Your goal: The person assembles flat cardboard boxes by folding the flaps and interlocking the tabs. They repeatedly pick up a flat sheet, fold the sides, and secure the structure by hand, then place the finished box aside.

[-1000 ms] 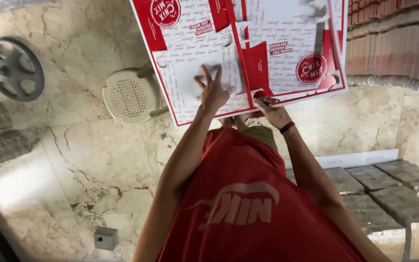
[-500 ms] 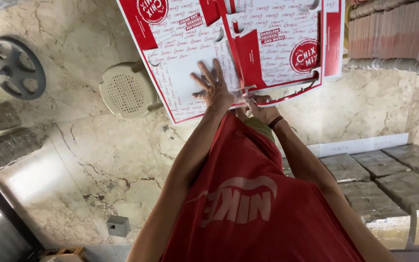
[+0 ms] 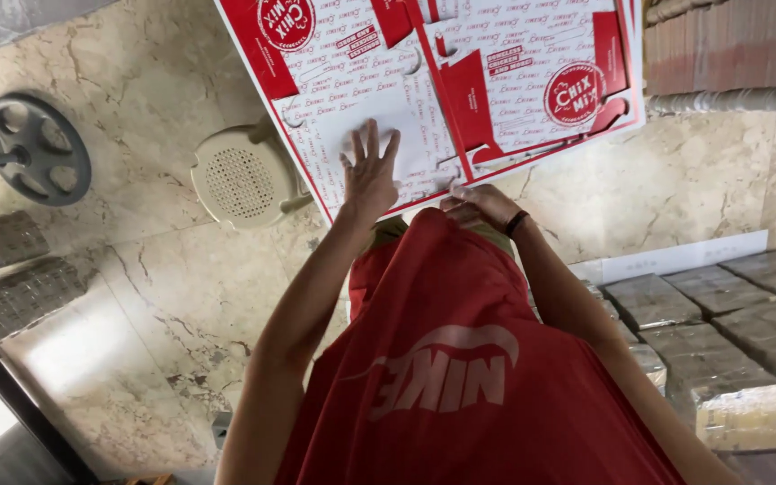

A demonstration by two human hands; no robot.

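A large flat red-and-white printed cardboard box blank (image 3: 460, 81) lies in front of me, reaching out of the top of the view. My left hand (image 3: 368, 172) rests flat on its near part with the fingers spread. My right hand (image 3: 480, 205), with a dark band at the wrist, is curled at the blank's near edge and pinches that edge. My red shirt (image 3: 460, 359) fills the lower middle and hides what lies under the blank's near edge.
A cream plastic stool (image 3: 242, 178) stands left of the blank on the marble floor (image 3: 136, 287). A grey weight plate on a bar (image 3: 36, 148) lies far left. Wrapped bundles (image 3: 720, 323) are stacked at the right, stacked flat cardboard (image 3: 729, 54) at top right.
The view has shifted so the blank sits a little lower and closer. My left hand stays spread on it; my right hand has drawn in to the near edge by my body.
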